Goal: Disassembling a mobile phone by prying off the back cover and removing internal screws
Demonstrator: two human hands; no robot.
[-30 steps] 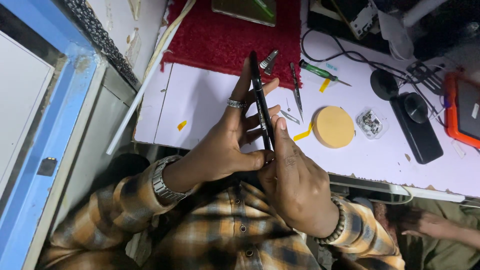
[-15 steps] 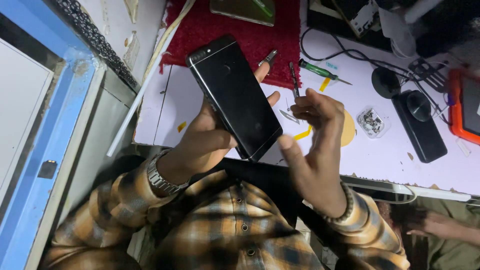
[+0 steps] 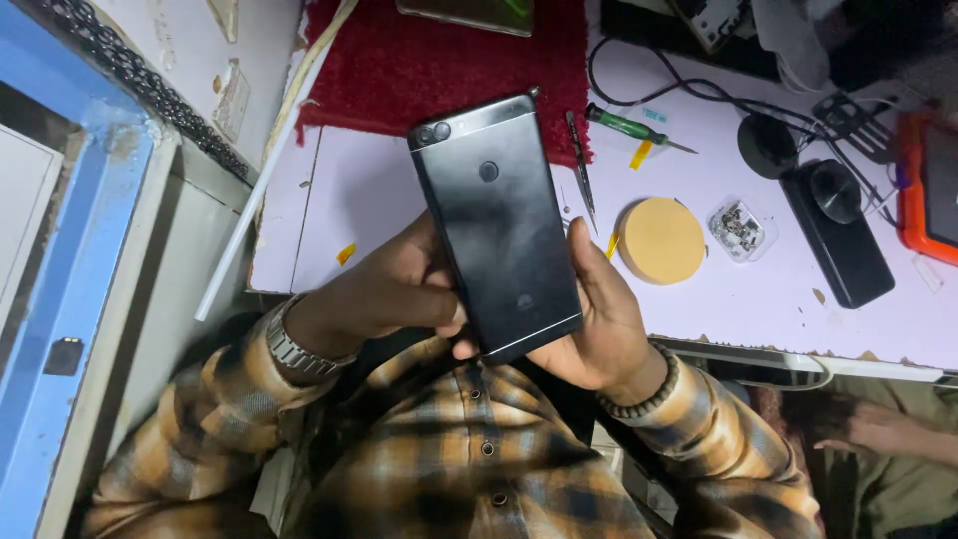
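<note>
The white bench (image 3: 399,200) fills the upper half of the frame, with a red mat (image 3: 439,60) at its upper middle. Held above it at centre frame is a black phone (image 3: 496,220), back side up, cameras toward the top. The left hand (image 3: 384,289) grips its left edge, fingers curled and thumb pressed on the back. The right hand (image 3: 599,319) cups its right edge and lower corner. Right of centre lie a black power bank (image 3: 843,245), a round tan disc (image 3: 661,240), a green-handled screwdriver (image 3: 629,125) and thin tweezers (image 3: 581,165).

Small clear plastic packet (image 3: 739,229) lies beside a round yellow disc (image 3: 661,241).
</note>
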